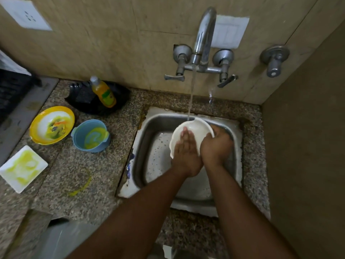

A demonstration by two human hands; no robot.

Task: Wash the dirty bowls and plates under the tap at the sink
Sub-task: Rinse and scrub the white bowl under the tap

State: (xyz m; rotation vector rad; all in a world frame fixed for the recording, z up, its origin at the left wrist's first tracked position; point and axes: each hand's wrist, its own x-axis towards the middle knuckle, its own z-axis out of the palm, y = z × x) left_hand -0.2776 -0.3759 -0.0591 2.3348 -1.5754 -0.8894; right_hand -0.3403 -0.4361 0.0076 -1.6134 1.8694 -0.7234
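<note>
A white bowl (197, 130) is held tilted over the steel sink (158, 146), under water running from the tap (203, 38). My right hand (216, 146) grips the bowl's right rim, thumb over the edge. My left hand (186, 156) lies inside the bowl with straight fingers pressed on its inner surface. On the counter to the left stand a yellow-rimmed bowl (52, 125), a blue bowl (91, 135) and a white square plate (23, 168), all smeared with yellow residue.
A bottle of yellow dish soap (103, 92) stands in a black tray (97, 101) against the wall. A yellow smear (82, 186) marks the granite counter. A second valve (274, 60) sticks out of the wall at the right. A side wall closes the right.
</note>
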